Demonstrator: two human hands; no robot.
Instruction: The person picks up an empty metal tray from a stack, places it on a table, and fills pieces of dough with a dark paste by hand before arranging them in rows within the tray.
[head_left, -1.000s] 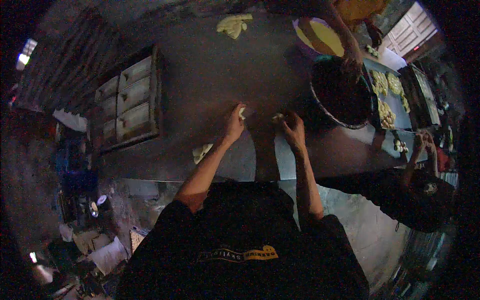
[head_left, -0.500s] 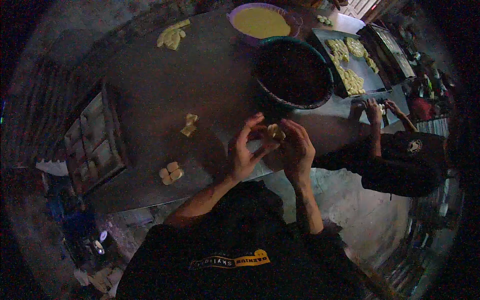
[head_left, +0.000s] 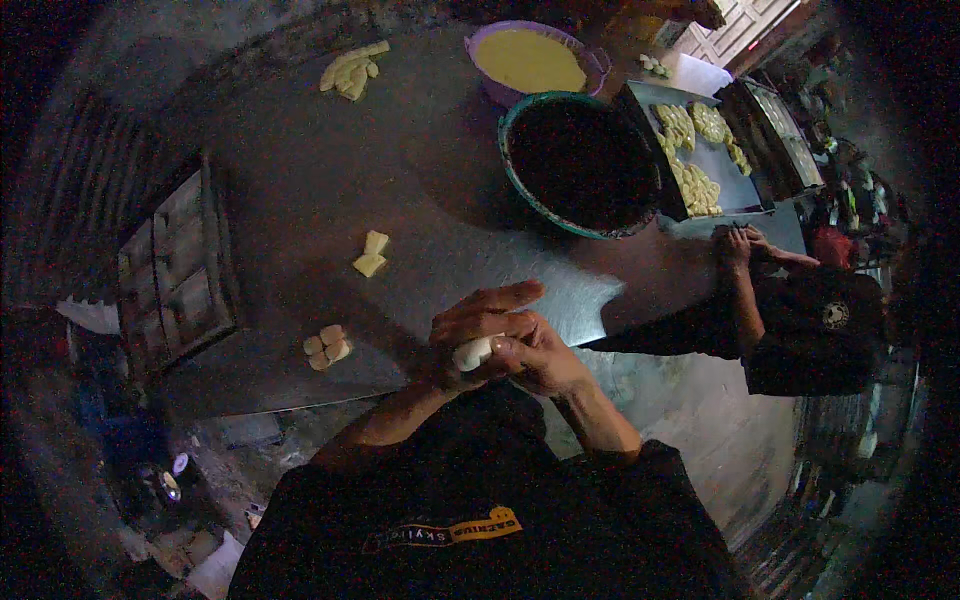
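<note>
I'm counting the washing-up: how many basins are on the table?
2: the purple basin, toward the far side, yellow inside, and the teal-rimmed basin, just nearer, dark inside. The picture's dark edges may hide more.

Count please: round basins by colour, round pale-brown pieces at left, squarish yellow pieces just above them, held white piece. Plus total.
Purple basin: 1
Teal-rimmed basin: 1
Round pale-brown pieces: 4
Squarish yellow pieces: 2
Held white piece: 1
Total: 9
</note>
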